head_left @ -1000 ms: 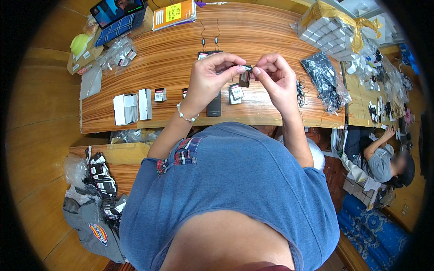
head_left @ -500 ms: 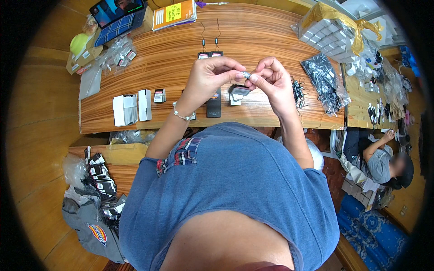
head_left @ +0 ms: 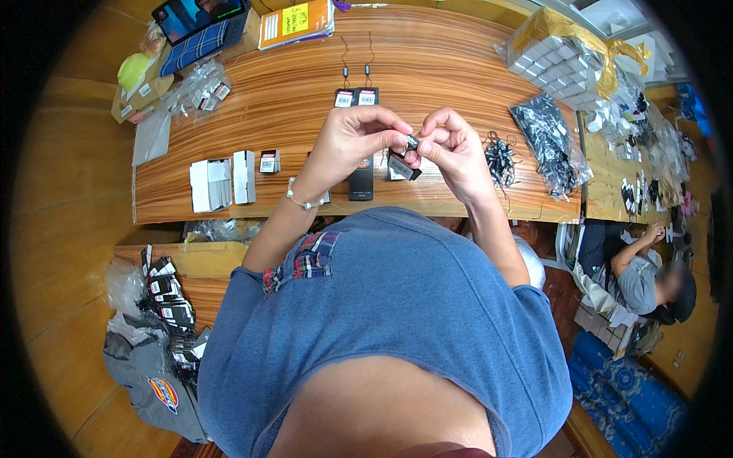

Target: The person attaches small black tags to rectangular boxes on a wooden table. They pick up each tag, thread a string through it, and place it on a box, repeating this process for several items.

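Note:
Above the table's near side, my left hand pinches a small black string seal between thumb and fingertips. My right hand has its fingers closed on the other end of the same piece. Just below them is a dark hang tag, partly hidden by my right hand; whether it is tied to the seal I cannot tell. Behind my left hand stand out two hang tags with white labels and black strings. A long black tag lies under my wrists.
White card boxes and a small tag stack are on the left. To the right lie a heap of black strings, a plastic bag and a taped carton. A co-worker sits far right.
The dark tag below my hands has swung to a steeper tilt. My fingertips have lowered slightly, and the black seal shows more clearly between them.

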Tool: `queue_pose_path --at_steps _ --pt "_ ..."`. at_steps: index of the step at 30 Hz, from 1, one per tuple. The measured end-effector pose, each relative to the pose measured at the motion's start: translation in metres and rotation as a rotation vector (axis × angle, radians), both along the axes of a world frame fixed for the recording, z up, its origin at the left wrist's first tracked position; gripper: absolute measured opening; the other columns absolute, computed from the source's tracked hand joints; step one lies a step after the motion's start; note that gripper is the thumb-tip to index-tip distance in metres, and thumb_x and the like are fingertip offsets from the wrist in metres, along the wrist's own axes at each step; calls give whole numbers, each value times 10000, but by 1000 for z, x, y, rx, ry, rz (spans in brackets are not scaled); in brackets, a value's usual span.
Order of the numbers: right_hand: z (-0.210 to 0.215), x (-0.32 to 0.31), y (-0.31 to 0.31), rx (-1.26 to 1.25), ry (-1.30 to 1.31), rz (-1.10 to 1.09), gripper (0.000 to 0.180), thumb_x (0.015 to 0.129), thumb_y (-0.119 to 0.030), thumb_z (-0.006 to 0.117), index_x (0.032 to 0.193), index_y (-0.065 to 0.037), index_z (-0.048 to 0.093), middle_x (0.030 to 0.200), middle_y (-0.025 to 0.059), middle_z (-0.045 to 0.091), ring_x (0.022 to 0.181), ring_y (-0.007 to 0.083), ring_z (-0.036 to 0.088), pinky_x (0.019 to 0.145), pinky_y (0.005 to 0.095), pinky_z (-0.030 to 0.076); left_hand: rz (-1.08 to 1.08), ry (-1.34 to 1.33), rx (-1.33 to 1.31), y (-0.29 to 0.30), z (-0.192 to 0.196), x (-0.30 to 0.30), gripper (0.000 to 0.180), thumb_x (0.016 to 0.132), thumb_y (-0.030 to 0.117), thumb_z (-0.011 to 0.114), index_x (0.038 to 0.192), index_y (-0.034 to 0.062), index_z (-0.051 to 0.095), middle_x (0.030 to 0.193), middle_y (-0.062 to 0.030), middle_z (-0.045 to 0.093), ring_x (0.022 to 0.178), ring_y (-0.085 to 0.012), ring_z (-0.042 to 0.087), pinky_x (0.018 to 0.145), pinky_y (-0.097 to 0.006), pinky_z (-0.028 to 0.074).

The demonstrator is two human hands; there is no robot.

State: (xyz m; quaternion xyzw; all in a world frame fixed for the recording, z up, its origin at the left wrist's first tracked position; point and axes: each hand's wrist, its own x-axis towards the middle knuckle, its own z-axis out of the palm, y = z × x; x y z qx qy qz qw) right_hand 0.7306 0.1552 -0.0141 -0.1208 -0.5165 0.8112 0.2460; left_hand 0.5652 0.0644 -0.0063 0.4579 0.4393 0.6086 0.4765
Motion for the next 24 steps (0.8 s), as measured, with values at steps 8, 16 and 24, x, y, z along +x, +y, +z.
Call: queue_pose_path --at_steps 8,16,24 --pt "3 -5 -1 2 30 -13 140 821 -34 600 888 -28 477 775 98 622 705 146 610 653 250 492 39 -1 43 0 1 1 120 784 6 631 894 -42 636 811 -81 648 738 -116 620 676 -220 515" --pt "0 -4 3 -37 5 15 160 833 -52 588 945 -16 481 782 103 630 732 151 616 672 247 492 1 12 -26 1 10 2 136 770 -13 632 906 -14 642 815 -68 627 772 -125 598 699 -241 491" --pt "-7 -14 17 -76 -77 46 156 850 -70 559 988 -14 513 807 90 622 713 136 597 679 247 486 233 574 304 21 -14 -11 354 861 267 560 1135 51 507 1102 -80 504 1032 -174 484 890 -322 380"
